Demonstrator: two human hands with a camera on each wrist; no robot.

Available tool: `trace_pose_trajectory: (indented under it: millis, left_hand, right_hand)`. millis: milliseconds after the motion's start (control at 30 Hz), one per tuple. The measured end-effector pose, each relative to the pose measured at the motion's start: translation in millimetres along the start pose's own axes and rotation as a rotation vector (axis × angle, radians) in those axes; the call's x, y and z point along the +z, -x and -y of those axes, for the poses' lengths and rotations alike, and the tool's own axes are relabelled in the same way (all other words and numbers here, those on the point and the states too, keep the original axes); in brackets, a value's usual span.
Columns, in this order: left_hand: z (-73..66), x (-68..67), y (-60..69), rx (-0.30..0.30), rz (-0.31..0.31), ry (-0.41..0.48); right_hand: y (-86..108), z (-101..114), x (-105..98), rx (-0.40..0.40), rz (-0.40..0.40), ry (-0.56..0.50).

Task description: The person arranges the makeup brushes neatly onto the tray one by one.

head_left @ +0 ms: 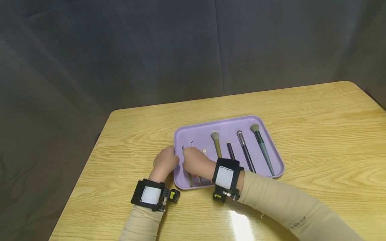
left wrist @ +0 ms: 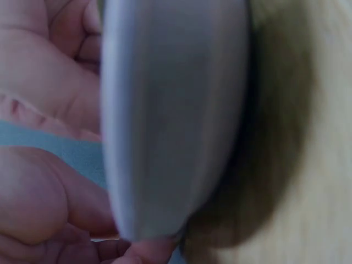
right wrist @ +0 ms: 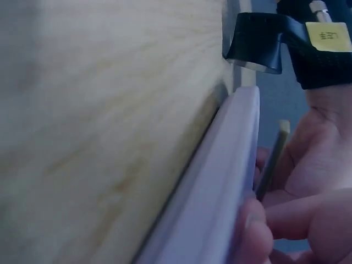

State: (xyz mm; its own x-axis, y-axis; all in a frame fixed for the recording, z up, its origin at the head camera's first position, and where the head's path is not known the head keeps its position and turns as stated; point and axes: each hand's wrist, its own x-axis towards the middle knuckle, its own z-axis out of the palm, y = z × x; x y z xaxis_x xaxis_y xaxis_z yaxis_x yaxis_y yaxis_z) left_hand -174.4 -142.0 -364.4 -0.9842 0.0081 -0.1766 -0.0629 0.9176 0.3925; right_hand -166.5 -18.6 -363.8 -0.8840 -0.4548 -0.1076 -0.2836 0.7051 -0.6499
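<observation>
A shallow lilac tray (head_left: 196, 130) lies on the table with makeup brushes laid side by side in it. My left hand (head_left: 166, 161) grips the tray's left rim, its fingers curled at the edge; the left wrist view shows fingertips against the tray wall (left wrist: 170, 121). Over the left part of the tray, my right hand (head_left: 197, 163) pinches a thin makeup brush (head_left: 190, 180). The end of its handle (right wrist: 274, 157) sticks out beside the fingers in the right wrist view. Another slim brush (head_left: 192, 144) and a pale-tipped brush (head_left: 204, 151) are partly hidden by the right hand.
Further right in the tray lie a fluffy brush with an olive handle (head_left: 217, 145), a short dark brush (head_left: 231, 150), a long dark brush (head_left: 246, 152) and a green-handled brush (head_left: 264, 150). A wood-grain table (head_left: 316, 134) surrounds the tray; a dark curtain (head_left: 193, 50) hangs behind.
</observation>
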Motion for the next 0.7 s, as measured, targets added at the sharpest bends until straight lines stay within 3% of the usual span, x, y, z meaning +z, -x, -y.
trace_pose_trajectory:
  millis: [333,700]
  left_hand:
    - [6.5,-3.7,8.2,-0.015,-0.021,0.016]
    - [9.3,-2.0,15.7,-0.004,-0.048,0.018]
  right_hand:
    - [-1.4,13,14,-0.073,-0.016,0.157]
    - [7.2,15,17,-0.089,0.025,0.149]
